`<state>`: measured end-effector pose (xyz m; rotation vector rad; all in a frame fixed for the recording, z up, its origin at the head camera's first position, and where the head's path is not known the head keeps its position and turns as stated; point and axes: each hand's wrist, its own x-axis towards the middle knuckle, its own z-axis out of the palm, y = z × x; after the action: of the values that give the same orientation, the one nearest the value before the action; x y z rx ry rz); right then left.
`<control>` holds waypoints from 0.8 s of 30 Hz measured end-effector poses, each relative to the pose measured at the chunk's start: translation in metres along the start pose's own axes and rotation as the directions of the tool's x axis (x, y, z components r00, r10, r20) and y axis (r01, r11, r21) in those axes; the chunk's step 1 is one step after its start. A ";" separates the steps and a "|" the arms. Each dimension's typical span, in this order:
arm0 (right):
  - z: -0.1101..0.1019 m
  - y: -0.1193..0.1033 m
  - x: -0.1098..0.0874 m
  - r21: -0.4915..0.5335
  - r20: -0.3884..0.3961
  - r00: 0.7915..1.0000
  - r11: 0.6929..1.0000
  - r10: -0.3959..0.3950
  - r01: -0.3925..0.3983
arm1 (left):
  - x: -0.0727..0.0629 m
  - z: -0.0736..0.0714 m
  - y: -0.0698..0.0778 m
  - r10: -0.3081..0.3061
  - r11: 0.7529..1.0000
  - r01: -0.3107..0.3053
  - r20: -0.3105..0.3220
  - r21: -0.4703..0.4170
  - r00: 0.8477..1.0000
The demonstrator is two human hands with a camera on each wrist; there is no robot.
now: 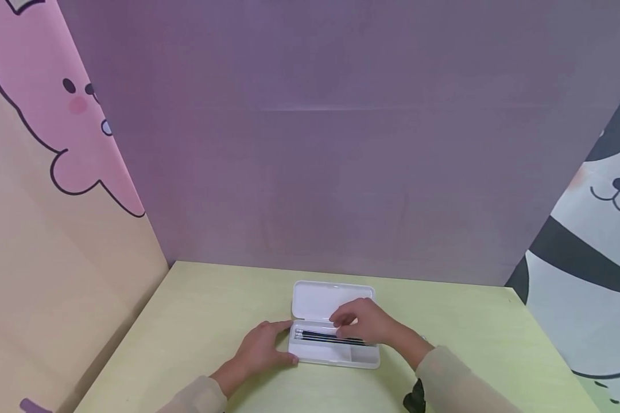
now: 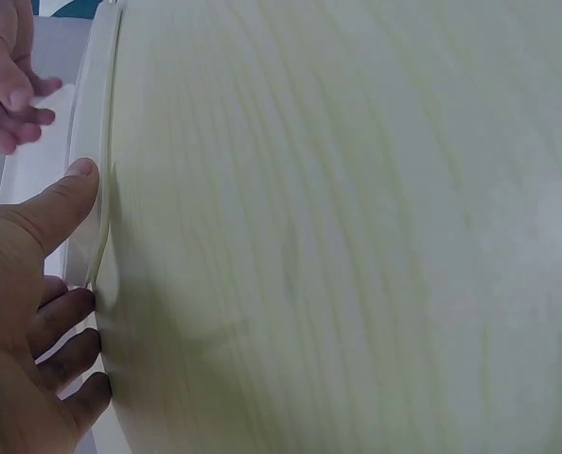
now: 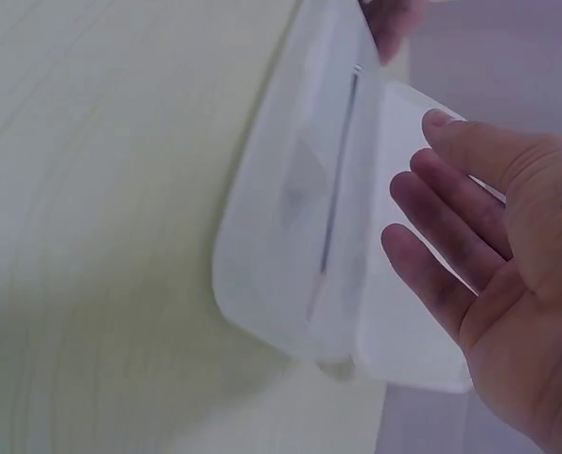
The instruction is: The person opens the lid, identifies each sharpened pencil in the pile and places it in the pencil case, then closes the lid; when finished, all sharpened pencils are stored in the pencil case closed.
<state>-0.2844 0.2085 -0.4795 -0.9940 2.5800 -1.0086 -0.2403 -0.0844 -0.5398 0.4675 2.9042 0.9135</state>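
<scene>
A white plastic pencil case (image 1: 320,358) lies on the table with its lid (image 1: 317,298) folded back, away from me. Inside it are several dark pencils (image 1: 324,337), side by side along its length; the right wrist view shows one pencil (image 3: 340,175) clearly. My left hand (image 1: 260,347) grips the case's left end, thumb at the near side and fingers at the far side. Over the right part of the case hovers my right hand (image 1: 364,322), fingers loosely bent. The right wrist view shows nothing between its thumb and fingers (image 3: 442,218).
The pale wood-grain table (image 1: 212,298) meets a purple-grey panel (image 1: 341,172) at the back. Side walls carry a pink cartoon figure (image 1: 82,143) at left and a panda (image 1: 599,229) at right. A small black object (image 1: 415,397) shows by the right sleeve.
</scene>
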 end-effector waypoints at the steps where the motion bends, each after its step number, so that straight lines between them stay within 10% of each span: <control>1: -0.004 0.000 -0.004 0.008 -0.010 1.000 1.000 -0.001 0.001 | 0.000 0.000 0.000 0.000 1.000 0.000 -0.001 0.001 1.000; 24: -0.071 0.045 -0.137 0.130 -0.115 0.971 0.972 0.211 -0.196 | 0.001 0.003 -0.006 0.011 1.000 -0.011 -0.017 0.007 1.000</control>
<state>-0.2327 0.3603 -0.4639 -0.6387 2.6211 -1.1866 -0.2429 -0.0875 -0.5457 0.4783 2.9236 0.9140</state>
